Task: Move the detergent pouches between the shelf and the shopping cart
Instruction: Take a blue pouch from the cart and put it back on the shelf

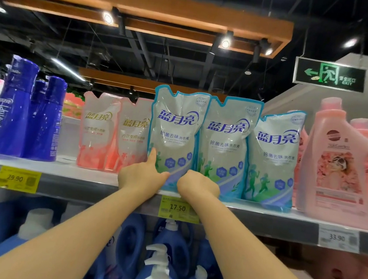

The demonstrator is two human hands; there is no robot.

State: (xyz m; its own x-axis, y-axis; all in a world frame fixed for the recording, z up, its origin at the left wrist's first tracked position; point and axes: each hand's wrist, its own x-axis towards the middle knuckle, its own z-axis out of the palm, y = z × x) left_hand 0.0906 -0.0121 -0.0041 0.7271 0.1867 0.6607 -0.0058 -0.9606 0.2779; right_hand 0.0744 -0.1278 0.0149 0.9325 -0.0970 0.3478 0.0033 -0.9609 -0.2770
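Left hand (143, 177): holds the lower left edge of the leftmost white-and-blue plastic detergent pouch (175, 128); its thumb (152, 156) points up and lies flat on the pouch's front, and the other fingers are hidden behind the pouch.
Right hand (198, 185): grips the lower right edge of the same pouch, knuckles toward the camera, fingers curled out of sight into the gap beside the next pouch.
Held pouch: upright on the grey metal shelf (78, 186), its base at the front lip, between the two hands.
Neighbouring pouches: a second white-and-blue pouch (224, 144) stands touching the held one on its right; a third white-and-blue pouch (273, 160) stands lower, just beside the second.
Left of the held pouch: two pink-and-white plastic pouches (97, 132) stand upright side by side; further left are tall dark blue plastic bottles (11, 107).
Right end of shelf: a large pink plastic jug with a handle (343, 165), more pink jugs behind it.
Shelf edge labels: a yellow price tag reading 17.50 (177, 208) sits between the forearms; a yellow tag reading 29.90 (17, 178) is to the left, and a white tag reading 33.90 (338, 238) to the right.
Lower shelf: blue plastic pump bottles with white pumps (161, 265) stand under the arms.
Overhead: a green exit sign (329, 74) hangs at upper right.
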